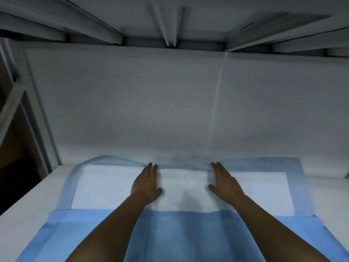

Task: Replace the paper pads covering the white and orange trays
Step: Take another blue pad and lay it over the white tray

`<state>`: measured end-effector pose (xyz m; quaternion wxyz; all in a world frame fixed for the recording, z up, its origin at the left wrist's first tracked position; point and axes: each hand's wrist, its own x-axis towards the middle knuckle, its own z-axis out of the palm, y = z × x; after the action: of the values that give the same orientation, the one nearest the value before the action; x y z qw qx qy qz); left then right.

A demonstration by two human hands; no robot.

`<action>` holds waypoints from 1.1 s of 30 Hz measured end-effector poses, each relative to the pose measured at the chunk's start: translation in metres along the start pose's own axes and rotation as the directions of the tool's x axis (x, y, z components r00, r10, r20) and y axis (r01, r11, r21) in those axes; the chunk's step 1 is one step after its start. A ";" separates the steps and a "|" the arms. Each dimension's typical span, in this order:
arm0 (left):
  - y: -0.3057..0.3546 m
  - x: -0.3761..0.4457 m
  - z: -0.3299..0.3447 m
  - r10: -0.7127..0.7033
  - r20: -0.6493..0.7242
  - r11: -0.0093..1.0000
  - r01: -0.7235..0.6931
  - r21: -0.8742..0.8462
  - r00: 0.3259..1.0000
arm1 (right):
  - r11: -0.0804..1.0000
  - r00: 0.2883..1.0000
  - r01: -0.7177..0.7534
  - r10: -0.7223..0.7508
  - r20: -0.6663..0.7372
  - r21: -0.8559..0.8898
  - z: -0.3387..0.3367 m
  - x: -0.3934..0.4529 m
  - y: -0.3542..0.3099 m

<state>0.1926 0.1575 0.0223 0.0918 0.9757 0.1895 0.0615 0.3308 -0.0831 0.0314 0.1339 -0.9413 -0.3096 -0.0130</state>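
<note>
A paper pad point(105, 186), white in the middle with a blue border, lies spread on the floor of the white tray point(22, 208). Its far edge is bunched up near the back wall. A second blue layer point(181, 233) overlaps its near part. My left hand point(146, 183) lies flat on the pad, fingers straight and pointing at the far edge. My right hand point(223, 181) lies flat beside it in the same way, a hand's width to the right. Neither hand holds anything.
A white back wall point(170, 101) rises just beyond the pad. Overhead runs a ribbed white ceiling point(170, 21). A white frame post point(37, 120) stands at the left, with a dark gap outside it. The view is motion-blurred.
</note>
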 end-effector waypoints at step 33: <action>-0.033 -0.098 0.051 -0.167 0.161 0.982 0.149 0.119 0.973 | 0.974 0.984 -0.137 0.155 0.084 -0.182 0.063 -0.103 0.009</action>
<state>0.0979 0.1423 -0.0421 0.0604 0.9627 0.2609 -0.0399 0.2495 -0.1334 -0.0429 0.0356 -0.9692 -0.2433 0.0158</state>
